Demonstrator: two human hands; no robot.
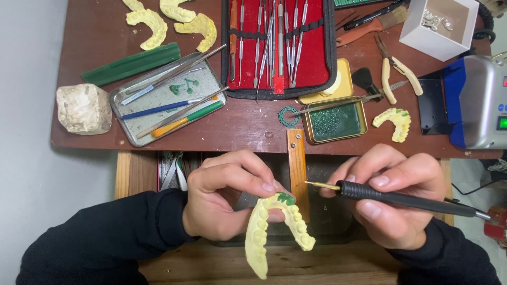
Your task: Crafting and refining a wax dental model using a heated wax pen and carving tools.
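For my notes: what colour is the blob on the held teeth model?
Green, on the pale yellow teeth model; head view.

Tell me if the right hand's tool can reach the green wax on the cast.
Probably yes: the right hand holds the tool with its tip aimed at the green wax on the cast, nothing between.

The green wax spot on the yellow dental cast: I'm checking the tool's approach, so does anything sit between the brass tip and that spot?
Nothing visible does. The brass tip of the black tool in the right hand points across an open gap at the green wax spot on the yellow dental cast, pinched by the left hand.
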